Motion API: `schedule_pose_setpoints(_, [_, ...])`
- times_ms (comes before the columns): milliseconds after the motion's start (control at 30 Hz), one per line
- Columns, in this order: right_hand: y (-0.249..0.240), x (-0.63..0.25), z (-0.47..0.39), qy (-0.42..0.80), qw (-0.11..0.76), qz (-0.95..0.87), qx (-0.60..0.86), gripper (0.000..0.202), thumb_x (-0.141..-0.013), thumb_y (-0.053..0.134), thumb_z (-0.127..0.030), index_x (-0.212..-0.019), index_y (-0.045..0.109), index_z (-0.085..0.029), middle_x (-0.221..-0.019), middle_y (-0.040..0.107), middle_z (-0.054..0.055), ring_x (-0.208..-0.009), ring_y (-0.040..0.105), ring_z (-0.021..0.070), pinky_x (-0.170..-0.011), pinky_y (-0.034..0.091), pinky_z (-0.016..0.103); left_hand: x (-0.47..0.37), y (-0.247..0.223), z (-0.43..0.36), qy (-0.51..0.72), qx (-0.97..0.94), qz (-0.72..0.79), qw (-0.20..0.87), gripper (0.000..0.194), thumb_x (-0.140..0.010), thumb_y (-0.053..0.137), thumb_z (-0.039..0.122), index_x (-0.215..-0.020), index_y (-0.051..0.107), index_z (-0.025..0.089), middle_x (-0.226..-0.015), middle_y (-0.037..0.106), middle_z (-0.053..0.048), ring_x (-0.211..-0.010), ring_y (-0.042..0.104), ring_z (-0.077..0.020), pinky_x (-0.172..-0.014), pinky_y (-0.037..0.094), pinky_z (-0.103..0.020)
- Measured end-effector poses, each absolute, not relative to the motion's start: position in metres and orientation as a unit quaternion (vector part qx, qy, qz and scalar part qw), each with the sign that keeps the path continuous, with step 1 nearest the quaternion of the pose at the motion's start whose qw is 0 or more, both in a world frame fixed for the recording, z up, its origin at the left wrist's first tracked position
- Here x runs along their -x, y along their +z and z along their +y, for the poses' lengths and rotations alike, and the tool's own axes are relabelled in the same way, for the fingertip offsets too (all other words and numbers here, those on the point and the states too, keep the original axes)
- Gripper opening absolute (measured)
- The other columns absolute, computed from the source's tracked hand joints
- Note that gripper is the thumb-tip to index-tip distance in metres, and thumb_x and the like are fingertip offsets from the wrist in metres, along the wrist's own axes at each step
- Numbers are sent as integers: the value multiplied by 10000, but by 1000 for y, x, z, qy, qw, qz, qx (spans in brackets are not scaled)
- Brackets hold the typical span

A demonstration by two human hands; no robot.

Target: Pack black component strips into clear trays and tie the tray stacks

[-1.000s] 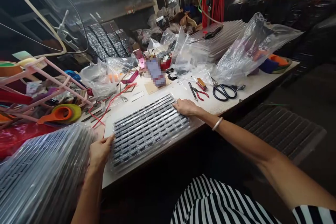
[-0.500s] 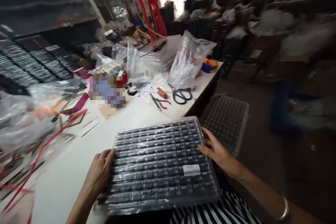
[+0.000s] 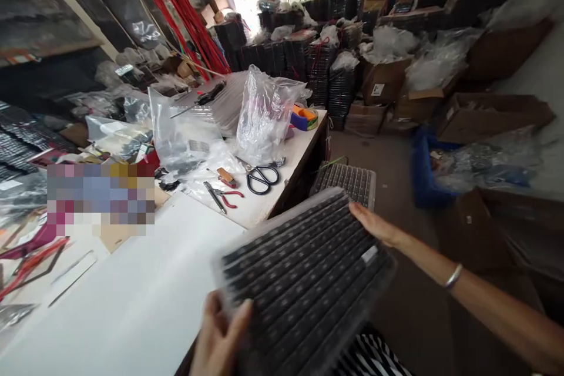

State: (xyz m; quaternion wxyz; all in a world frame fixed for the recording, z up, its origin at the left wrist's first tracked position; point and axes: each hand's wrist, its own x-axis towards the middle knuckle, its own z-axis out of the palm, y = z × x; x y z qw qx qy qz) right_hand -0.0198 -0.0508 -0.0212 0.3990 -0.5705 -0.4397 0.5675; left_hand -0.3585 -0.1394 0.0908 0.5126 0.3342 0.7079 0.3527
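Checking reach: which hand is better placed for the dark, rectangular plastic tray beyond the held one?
Likely the right hand: gripping the held tray, it appears nearer the farther tray; the left hand grips the opposite side.

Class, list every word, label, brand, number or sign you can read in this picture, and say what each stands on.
No text can be read.
White sticker on the held plastic tray: too blurred to read.
Box label on a cardboard box in the background: too small to read.
Any other marks: too small or blurred to read.
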Motion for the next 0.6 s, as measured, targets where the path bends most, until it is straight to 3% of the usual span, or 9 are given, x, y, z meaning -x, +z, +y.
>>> schedule_pose_setpoints(167, [-23,-98,39,388,233,-570,686,726,-737,358,-785,-1067,654,-209,-1169,636,84,-1129,534,310,-1047,344,441,248,20,-119,377,-267,598,655,539,-622,716,562,-932,451,209,-843,658,-46,-706,652,-190,-567,529,-277])
schedule_pose_setpoints(367, [-27,-116,147,275,37,-661,697,751,-832,238,-701,-1213,587,-155,-1278,563,131,-1139,531,285,-965,402,379,179,-49,-76,371,-226,616,657,564,-712,592,637,-1006,438,181,-886,611,-60,-588,619,-130,-554,538,-288])
schedule_pose_setpoints(500, [-45,-94,172,208,9,-666,717,728,-862,167,-671,-1169,602,-173,-1225,577,162,-1149,492,329,-957,339,508,176,-62,-59,287,-248,662,646,544,-768,470,676,-949,447,164,-592,537,18,-444,584,-156,-493,523,-315])
schedule_pose_setpoints(600, [-54,-87,171,116,31,-679,724,682,-886,154,-633,-1086,637,-195,-1232,546,159,-1159,449,338,-952,283,565,192,-56,-61,172,-330,691,620,579,-806,322,702,-754,500,153,-487,512,-8,-406,562,-173,-449,472,-297])
